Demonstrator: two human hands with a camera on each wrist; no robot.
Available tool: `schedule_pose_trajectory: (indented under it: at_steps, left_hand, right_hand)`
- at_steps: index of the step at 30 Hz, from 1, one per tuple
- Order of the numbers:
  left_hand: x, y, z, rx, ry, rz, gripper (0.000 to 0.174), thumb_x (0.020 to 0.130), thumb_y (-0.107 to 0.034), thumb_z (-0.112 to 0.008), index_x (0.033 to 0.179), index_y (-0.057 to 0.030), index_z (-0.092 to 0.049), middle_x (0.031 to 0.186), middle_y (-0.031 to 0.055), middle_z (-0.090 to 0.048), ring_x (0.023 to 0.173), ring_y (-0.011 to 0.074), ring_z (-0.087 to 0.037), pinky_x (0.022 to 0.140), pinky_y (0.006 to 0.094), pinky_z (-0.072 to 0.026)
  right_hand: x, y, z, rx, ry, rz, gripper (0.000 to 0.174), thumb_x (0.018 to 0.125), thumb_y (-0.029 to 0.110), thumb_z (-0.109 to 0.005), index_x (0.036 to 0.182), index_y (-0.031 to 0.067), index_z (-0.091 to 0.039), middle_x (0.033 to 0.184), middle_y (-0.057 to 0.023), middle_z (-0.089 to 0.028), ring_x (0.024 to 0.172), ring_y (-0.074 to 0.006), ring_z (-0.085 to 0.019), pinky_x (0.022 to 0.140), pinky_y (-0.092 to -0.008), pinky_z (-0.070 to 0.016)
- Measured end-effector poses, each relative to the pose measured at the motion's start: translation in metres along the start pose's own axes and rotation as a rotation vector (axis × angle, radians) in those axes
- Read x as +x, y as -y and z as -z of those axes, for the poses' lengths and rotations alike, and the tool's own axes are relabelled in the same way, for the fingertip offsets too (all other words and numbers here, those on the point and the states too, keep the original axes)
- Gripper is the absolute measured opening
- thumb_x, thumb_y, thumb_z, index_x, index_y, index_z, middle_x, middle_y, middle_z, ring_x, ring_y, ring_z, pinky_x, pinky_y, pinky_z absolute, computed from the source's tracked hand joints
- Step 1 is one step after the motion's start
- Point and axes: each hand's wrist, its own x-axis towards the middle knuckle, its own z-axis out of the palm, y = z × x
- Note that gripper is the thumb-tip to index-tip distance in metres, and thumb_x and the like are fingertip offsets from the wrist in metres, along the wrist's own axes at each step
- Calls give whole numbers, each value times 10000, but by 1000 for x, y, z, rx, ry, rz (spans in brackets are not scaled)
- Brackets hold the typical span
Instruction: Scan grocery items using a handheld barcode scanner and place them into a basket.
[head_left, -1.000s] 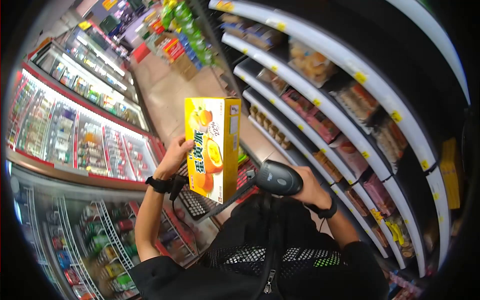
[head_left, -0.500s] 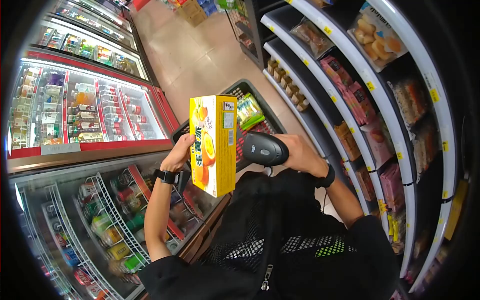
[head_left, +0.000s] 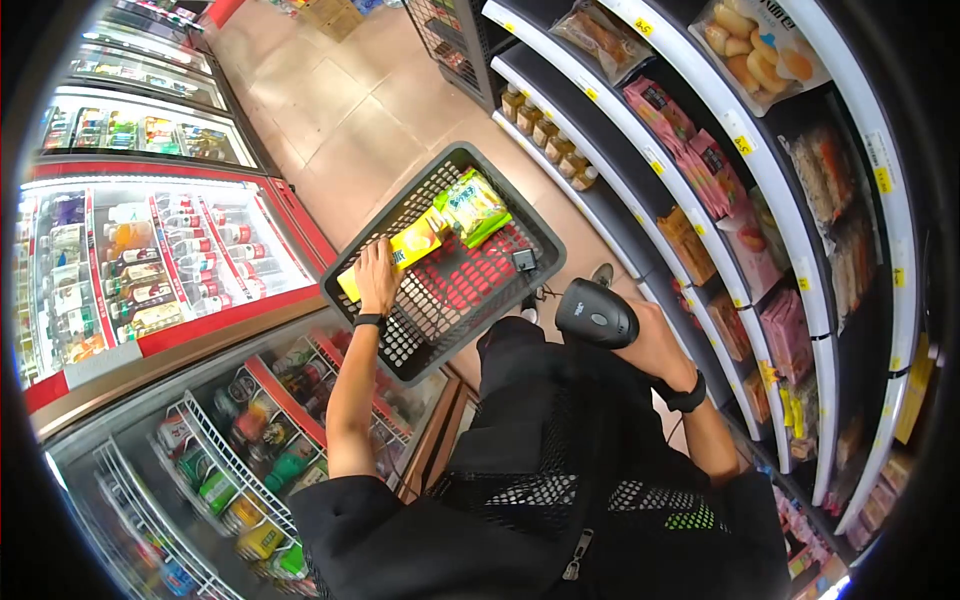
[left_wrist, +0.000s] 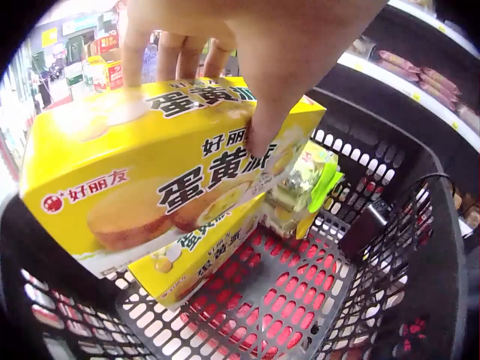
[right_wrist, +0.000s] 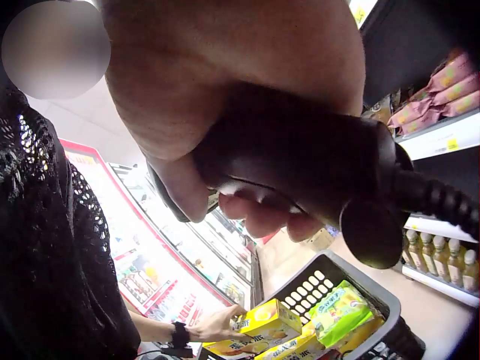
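My left hand (head_left: 377,278) grips a yellow box of egg-yolk pies (left_wrist: 135,176) from above, thumb on one side and fingers on the other. The box is tilted inside the dark grey shopping basket (head_left: 548,228). Beneath it in the left wrist view lies a second yellow pie box (left_wrist: 199,262), partly covered by the first. A green and yellow snack packet (head_left: 473,208) lies at the far end of the basket. Clear of the basket, my right hand (head_left: 657,345) holds a black barcode scanner (head_left: 596,313) by its handle, fingers wrapped round it.
Glass-fronted drink coolers (head_left: 180,270) line the left. Shelves with packaged bread (head_left: 760,50), pink packets (head_left: 690,150) and small bottles (head_left: 545,135) stand on the right. A small black device (left_wrist: 365,227) sits at the basket's side. Tiled floor (head_left: 330,110) stretches ahead.
My left hand has lowered the pie box from in front of my body into the basket. The scanner has moved slightly right and down, still in my right hand.
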Motion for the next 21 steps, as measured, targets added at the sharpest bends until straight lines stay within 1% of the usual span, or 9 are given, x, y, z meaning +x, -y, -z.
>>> schedule_pose_trajectory:
  at_steps: [2,3,4,8,9,10,11,13,21]
  left_hand:
    - [3,-3,-21,-12,69,103,626,678,-211,-748,1212,-54,-461,1088,106,-558,1017,278,-554,830,392,-480]
    - [4,-3,-31,-26,50,137,633,690,-203,-758,1218,-42,-447,1099,122,-560,1033,296,-558,825,405,-497]
    - [3,-3,-39,-81,84,202,642,708,-190,-768,1231,-35,-429,1110,131,-551,1060,317,-554,848,421,-504]
    - [6,0,-69,-85,159,327,670,721,-183,-771,1257,-35,-396,1162,138,-531,1101,323,-543,818,406,-539]
    - [7,-1,-71,-68,156,309,657,726,-176,-765,1254,-35,-400,1162,135,-534,1110,319,-541,799,398,-549]
    - [9,-3,-74,-87,192,346,633,728,-166,-761,1242,-33,-416,1169,135,-542,1118,323,-538,838,397,-538]
    - [9,-5,-77,-94,201,352,633,728,-166,-761,1242,-33,-416,1169,135,-542,1118,323,-538,838,397,-538]
    - [10,-8,-75,-92,109,345,641,715,-158,-773,1246,-29,-438,1198,146,-553,1133,331,-531,903,392,-509]
    - [17,-12,-81,-136,147,403,704,710,-185,-795,1289,-47,-419,1258,137,-514,1194,319,-496,934,412,-479]
  right_hand:
    - [-4,2,-1,-18,-2,-20,359,646,39,-725,989,-18,-635,876,-218,-648,819,-400,-626,722,-389,-502]
    - [-5,4,-2,2,-6,-24,367,650,40,-725,1000,-21,-635,879,-219,-648,822,-401,-625,726,-389,-502]
    - [-8,6,-4,24,-11,-28,375,653,42,-724,1012,-24,-635,883,-220,-648,825,-403,-625,731,-390,-502]
    - [-15,7,-8,-15,-22,-36,397,661,43,-723,1041,-26,-630,887,-225,-647,825,-410,-624,734,-392,-502]
    - [-16,9,-9,-11,-10,-62,405,663,42,-723,1050,-27,-626,890,-227,-647,828,-413,-624,737,-392,-503]
    - [-18,10,-10,-5,4,-88,412,666,42,-722,1060,-29,-623,894,-230,-647,831,-415,-624,741,-393,-503]
    - [-19,7,-12,-14,5,-85,423,669,44,-721,1073,-30,-619,900,-232,-646,837,-415,-625,747,-393,-504]
    - [-21,9,-14,-23,15,-94,426,670,43,-720,1077,-28,-619,903,-232,-647,840,-414,-626,749,-392,-504]
    - [-37,2,-27,-16,27,-89,429,671,33,-713,1086,-15,-615,909,-218,-656,843,-405,-635,753,-385,-509]
